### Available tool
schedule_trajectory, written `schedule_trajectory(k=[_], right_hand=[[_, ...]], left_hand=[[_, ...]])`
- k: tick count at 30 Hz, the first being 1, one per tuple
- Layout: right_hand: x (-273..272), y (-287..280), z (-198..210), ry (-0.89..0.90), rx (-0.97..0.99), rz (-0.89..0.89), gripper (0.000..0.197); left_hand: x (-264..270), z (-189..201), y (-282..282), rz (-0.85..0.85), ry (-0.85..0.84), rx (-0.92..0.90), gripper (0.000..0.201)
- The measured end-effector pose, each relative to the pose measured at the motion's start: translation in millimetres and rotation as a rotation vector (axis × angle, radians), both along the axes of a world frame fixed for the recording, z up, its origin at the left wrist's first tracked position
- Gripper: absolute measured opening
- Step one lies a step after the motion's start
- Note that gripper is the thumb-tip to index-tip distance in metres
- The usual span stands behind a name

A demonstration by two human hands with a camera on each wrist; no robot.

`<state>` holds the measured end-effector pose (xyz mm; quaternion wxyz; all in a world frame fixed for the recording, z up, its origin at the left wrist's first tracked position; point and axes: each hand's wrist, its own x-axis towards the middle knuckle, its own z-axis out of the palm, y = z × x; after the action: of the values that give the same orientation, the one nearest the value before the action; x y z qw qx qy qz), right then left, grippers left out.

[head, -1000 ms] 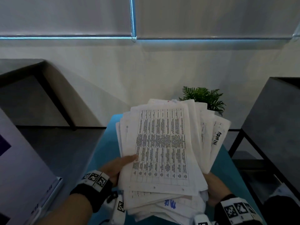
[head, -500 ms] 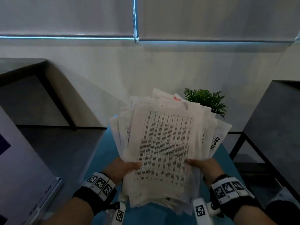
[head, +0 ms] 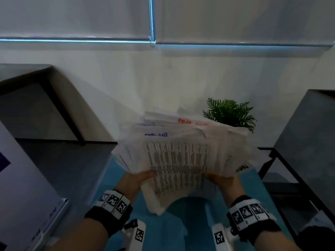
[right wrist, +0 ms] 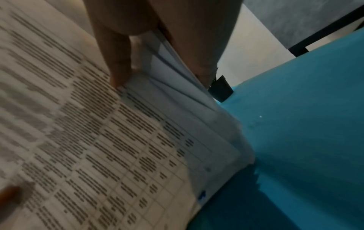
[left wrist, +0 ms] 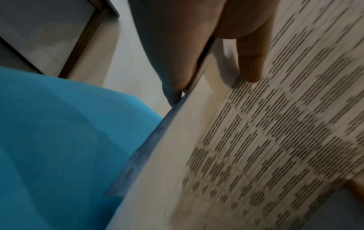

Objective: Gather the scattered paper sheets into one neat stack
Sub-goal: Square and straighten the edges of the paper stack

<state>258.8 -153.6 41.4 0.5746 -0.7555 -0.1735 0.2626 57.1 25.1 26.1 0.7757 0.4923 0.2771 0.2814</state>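
A thick, uneven bundle of paper sheets (head: 178, 160) is held up above the blue table (head: 183, 223), fanned out and tilted away from me, its top sheet a printed table of text. My left hand (head: 139, 178) grips the bundle's left edge, with the thumb on the printed sheet (left wrist: 275, 132) and the fingers behind it. My right hand (head: 220, 179) grips the right edge the same way, thumb on top of the sheets (right wrist: 98, 140). The bundle's lower edge hangs free, bowed upward in the middle.
A green potted plant (head: 230, 113) stands at the table's far end behind the sheets. Dark tables stand at the left (head: 27, 73) and right (head: 308, 142). A pale slanted board (head: 21, 196) lies at lower left. White wall and blinds fill the background.
The bundle has been lifted off the table and tilted away. My right hand moved from under the lower right corner up to the right edge. The sheets fan out more.
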Motion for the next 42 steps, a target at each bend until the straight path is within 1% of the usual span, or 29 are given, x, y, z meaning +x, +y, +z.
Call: schedule_trajectory(k=[1, 3, 4, 5, 6, 7, 8, 9, 12, 13, 14, 15, 17, 18, 19, 20, 21, 22, 23, 25, 26, 28, 31, 34, 36, 38, 39, 41, 42], right_hand=[[0, 4, 1, -0.01, -0.078, 0.027, 0.076], [4, 8, 3, -0.028, -0.013, 0.005, 0.072], [6, 4, 4, -0.009, 0.104, -0.014, 0.071], [8, -3, 5, 0.009, 0.233, -0.01, 0.074], [10, -11, 4, 0.059, 0.361, 0.002, 0.081], [10, -17, 3, 0.089, 0.413, 0.022, 0.092], [10, -20, 0, 0.103, 0.401, 0.038, 0.102], [8, -22, -3, 0.103, 0.384, 0.061, 0.108], [7, -16, -10, 0.105, 0.399, 0.046, 0.111], [8, -14, -9, 0.103, 0.418, 0.023, 0.112], [7, -14, -6, 0.094, 0.45, 0.009, 0.107], [8, -16, -6, 0.085, 0.491, 0.014, 0.095], [8, -21, -5, 0.094, 0.528, 0.052, 0.058], [8, -23, -7, 0.102, 0.52, 0.065, 0.051], [8, -24, -10, 0.092, 0.502, 0.08, 0.053], [6, -23, -12, 0.074, 0.473, 0.088, 0.065], [6, -22, -12, 0.057, 0.448, 0.087, 0.081], [7, -21, -11, 0.055, 0.449, 0.073, 0.091], [9, -20, -8, 0.065, 0.486, 0.065, 0.091], [12, -22, -1, 0.099, 0.578, 0.093, 0.083], [14, -23, 0, 0.102, 0.591, 0.115, 0.084], [14, -27, -5, 0.098, 0.549, 0.153, 0.092], [11, -23, -12, 0.11, 0.48, 0.191, 0.093], [11, -18, -7, 0.075, 0.512, 0.166, 0.084], [15, -20, -6, 0.075, 0.54, 0.166, 0.082], [15, -24, -10, 0.091, 0.528, 0.18, 0.075], [15, -25, -12, 0.094, 0.515, 0.181, 0.079], [15, -21, -13, 0.089, 0.474, 0.172, 0.092], [15, -18, -12, 0.081, 0.478, 0.164, 0.089]], left_hand=[[0, -1, -1, 0.009, -0.003, -0.023, 0.078], [1, 2, 1, 0.012, -0.021, -0.039, 0.076], [0, 5, 2, -0.004, -0.039, -0.028, 0.076], [-1, 9, 4, -0.024, -0.051, -0.005, 0.078], [-3, 13, 6, -0.051, -0.052, 0.024, 0.081], [-5, 15, 7, -0.079, -0.041, 0.048, 0.083], [-7, 17, 7, -0.111, -0.027, 0.068, 0.086], [-8, 19, 6, -0.137, -0.013, 0.086, 0.087], [-5, 24, 0, -0.174, -0.006, 0.125, 0.088], [-4, 26, -2, -0.164, -0.026, 0.124, 0.089], [-3, 28, -2, -0.15, -0.053, 0.124, 0.088], [-3, 30, -1, -0.136, -0.074, 0.13, 0.087], [-4, 31, -1, -0.128, -0.076, 0.157, 0.083], [-4, 30, -2, -0.132, -0.066, 0.174, 0.081], [-5, 30, -4, -0.132, -0.055, 0.191, 0.08], [-4, 30, -6, -0.128, -0.051, 0.205, 0.078], [-3, 30, -7, -0.122, -0.056, 0.212, 0.077], [-2, 30, -7, -0.113, -0.071, 0.206, 0.078], [0, 31, -4, -0.098, -0.086, 0.194, 0.079], [1, 35, 2, -0.08, -0.108, 0.198, 0.078], [0, 35, 4, -0.084, -0.115, 0.211, 0.076], [-2, 33, 5, -0.097, -0.126, 0.235, 0.071], [-1, 30, 1, -0.121, -0.145, 0.218, 0.07], [3, 34, 6, -0.103, -0.193, 0.133, 0.076], [0, 38, 9, -0.098, -0.222, 0.118, 0.069], [-4, 36, 9, -0.091, -0.213, 0.135, 0.062], [-5, 34, 8, -0.102, -0.203, 0.136, 0.067], [-3, 36, 3, -0.146, -0.179, 0.116, 0.083], [0, 37, 2, -0.157, -0.178, 0.099, 0.082]])
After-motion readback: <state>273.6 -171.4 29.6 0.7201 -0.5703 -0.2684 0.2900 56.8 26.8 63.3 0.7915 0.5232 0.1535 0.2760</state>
